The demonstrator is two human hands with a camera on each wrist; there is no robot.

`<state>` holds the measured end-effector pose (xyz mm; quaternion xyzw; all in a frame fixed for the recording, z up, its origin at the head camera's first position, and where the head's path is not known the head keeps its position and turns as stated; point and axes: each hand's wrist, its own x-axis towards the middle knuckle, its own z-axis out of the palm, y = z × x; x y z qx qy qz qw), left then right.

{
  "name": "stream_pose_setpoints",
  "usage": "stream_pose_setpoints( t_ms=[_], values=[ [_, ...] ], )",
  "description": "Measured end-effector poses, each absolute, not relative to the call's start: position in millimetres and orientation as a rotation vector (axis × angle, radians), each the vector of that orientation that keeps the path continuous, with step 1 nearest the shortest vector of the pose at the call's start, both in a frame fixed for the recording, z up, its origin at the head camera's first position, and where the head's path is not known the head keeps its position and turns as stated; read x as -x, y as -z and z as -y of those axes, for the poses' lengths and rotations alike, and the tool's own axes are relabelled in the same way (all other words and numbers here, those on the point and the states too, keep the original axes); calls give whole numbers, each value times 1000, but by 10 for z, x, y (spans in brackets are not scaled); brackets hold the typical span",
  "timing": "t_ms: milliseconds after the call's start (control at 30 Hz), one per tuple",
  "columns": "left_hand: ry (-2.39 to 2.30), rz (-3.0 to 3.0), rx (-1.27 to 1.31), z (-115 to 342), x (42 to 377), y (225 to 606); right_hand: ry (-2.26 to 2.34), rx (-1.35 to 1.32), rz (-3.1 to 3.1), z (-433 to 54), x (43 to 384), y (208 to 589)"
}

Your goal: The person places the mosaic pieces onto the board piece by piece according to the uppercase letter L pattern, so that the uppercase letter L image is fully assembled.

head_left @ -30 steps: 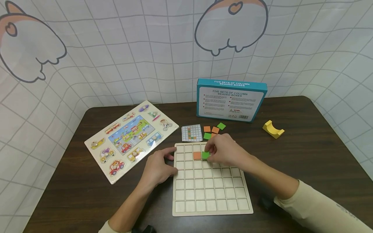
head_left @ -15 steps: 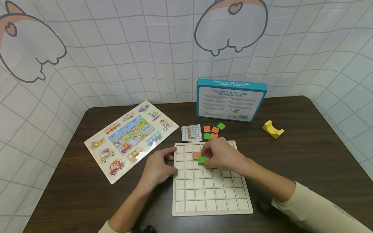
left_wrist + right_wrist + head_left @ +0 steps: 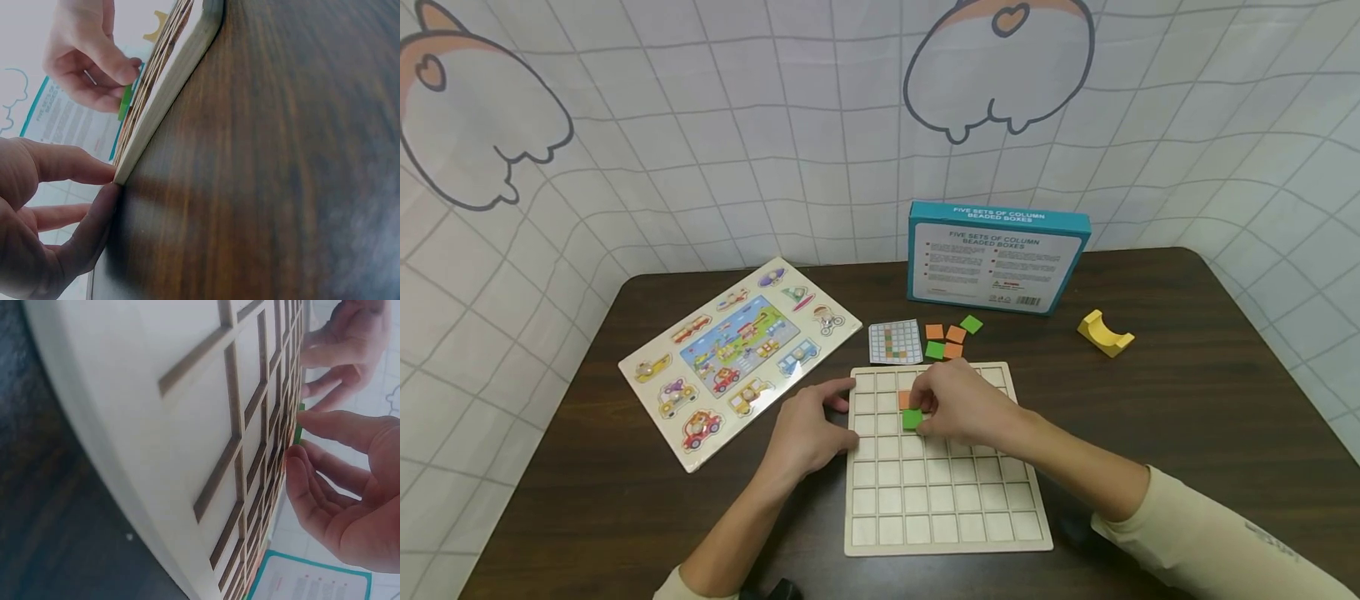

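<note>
A pale wooden grid board [image 3: 947, 529] lies on the dark table, its sunken squares in rows. My right hand [image 3: 964, 403] pinches a square green tile [image 3: 912, 419] between thumb and fingertips, close over the board's second row. Just above that tile, an orange tile [image 3: 904, 400] sits in a first-row square, partly covered by my fingers. My left hand [image 3: 805, 429] rests at the board's left edge, thumb and fingertips touching its side. In the left wrist view, the green tile [image 3: 125, 103] stands edge-on at the board's surface.
Behind the board lie a printed pattern card [image 3: 895, 342] and several loose orange and green tiles [image 3: 935, 350]. A teal box [image 3: 996, 260] stands at the back. A vehicle peg puzzle [image 3: 737, 350] lies left; a yellow curved block [image 3: 1103, 333] is on the right.
My right hand has carried the green tile from beside the orange tile, left and toward me, to just below it. My left hand has stayed at the board's edge.
</note>
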<state>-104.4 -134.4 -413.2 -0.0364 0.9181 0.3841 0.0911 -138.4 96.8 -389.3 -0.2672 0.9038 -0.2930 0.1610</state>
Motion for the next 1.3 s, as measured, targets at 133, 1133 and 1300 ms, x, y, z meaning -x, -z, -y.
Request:
stream_pose_setpoints(
  t_ms=[133,1133,1300],
  values=[
    [-1138,-2730,107,1341,1047,4127,813,761,-2579,-953,1382,3895],
    [-1115,-2736,90,1338,1056,4145,778,750,-2585,-911,1373,3914],
    [-1114,-2737,89,1341,1051,4143,780,748,-2588,-904,1370,3918]
  ],
)
